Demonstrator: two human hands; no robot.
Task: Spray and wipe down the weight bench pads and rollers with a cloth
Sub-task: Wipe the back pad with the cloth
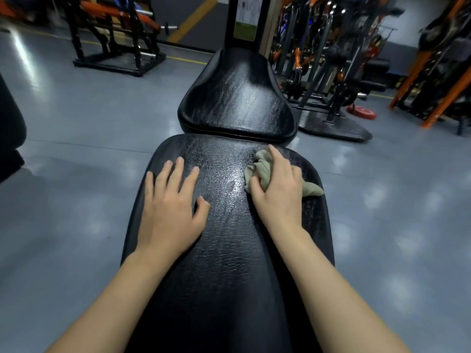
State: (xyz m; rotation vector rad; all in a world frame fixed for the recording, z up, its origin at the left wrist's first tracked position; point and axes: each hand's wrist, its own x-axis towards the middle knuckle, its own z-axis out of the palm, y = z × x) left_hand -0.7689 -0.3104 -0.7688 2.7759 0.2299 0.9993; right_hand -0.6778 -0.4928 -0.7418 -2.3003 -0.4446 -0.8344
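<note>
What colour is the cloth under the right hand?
Pale greenish-beige cloth, clearest in the head view.

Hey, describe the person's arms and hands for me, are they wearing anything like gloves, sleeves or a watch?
Nothing is worn on what shows. The left hand and right hand are bare, with no gloves, and no rings can be seen. Both forearms are uncovered up to the bottom of the picture, with no sleeves, watch or wristband in view. The fingernails look short and unpainted.

No text can be read; the placard [245, 17] on the post beyond the bench's far end is blurred
</note>
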